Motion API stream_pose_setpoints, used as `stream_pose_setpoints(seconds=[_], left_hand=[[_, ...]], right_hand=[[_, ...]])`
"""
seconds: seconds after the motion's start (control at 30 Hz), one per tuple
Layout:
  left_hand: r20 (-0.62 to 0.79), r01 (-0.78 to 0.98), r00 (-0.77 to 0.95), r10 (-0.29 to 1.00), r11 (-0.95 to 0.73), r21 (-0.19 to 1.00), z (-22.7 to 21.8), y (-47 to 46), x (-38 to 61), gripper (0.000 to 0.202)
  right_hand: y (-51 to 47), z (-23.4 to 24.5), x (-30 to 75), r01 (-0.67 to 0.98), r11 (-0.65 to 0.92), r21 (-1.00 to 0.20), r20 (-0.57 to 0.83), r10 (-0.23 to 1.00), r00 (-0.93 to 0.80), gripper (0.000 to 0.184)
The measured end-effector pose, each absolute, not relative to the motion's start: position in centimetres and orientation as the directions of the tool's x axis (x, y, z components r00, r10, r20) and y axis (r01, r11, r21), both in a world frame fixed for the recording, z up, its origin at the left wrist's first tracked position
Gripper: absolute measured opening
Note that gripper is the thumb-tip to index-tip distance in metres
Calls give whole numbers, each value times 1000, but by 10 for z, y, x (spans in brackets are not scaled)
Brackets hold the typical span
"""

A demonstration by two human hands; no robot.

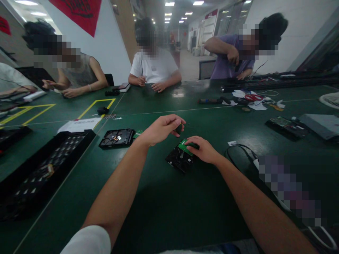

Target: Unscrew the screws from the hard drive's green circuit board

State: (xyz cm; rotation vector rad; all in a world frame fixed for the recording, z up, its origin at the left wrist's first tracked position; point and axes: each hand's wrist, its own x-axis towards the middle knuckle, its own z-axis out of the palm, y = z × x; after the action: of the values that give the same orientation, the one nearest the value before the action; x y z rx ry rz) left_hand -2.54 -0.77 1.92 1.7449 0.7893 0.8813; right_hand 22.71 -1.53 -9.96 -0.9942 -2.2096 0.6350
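Note:
A black hard drive (pixel 178 159) with a green circuit board (pixel 184 145) on its far end lies on the table in front of me. My left hand (pixel 166 128) is closed around a small screwdriver (pixel 179 130). Its dark handle shows between the fingers, and its thin shaft points down toward the board; whether the tip touches is too small to tell. My right hand (pixel 202 150) lies over the right side of the drive, fingers bent against the board and edge, steadying contact visible. Left of my left wrist is another hard drive (pixel 118 137) with a green board (pixel 138 134) beside it.
A long black tray (pixel 83 141) of parts stands at left. On the right are a drive with exposed board (pixel 286 127), a grey box (pixel 321 125) and a black cable (pixel 238 145). Several people sit across the green table (pixel 156 204); scissors (pixel 253 97) lie among scraps.

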Motion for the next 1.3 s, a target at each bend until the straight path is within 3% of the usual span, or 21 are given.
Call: stream_pose_setpoints(seconds=[0.4,0.57,0.9,1.17,1.3], left_hand=[[227,264,416,881,-355,897,17,-6,-25,33],[188,174,490,851,-306,936,20,-7,-26,32],[77,-82,517,853,-40,996,19,-8,-28,31],[135,203,399,907,-230,952,19,-7,-25,36],[162,231,416,895,-276,933,18,-7,-25,38]], right_hand=[[-16,-99,227,511,569,-644,305,804,-510,19],[-15,-99,227,500,577,-646,315,798,-513,19],[-15,-99,227,506,570,-647,308,803,-510,19],[-15,-100,227,499,586,-639,324,793,-516,18],[-15,-99,226,515,574,-636,309,801,-512,19]])
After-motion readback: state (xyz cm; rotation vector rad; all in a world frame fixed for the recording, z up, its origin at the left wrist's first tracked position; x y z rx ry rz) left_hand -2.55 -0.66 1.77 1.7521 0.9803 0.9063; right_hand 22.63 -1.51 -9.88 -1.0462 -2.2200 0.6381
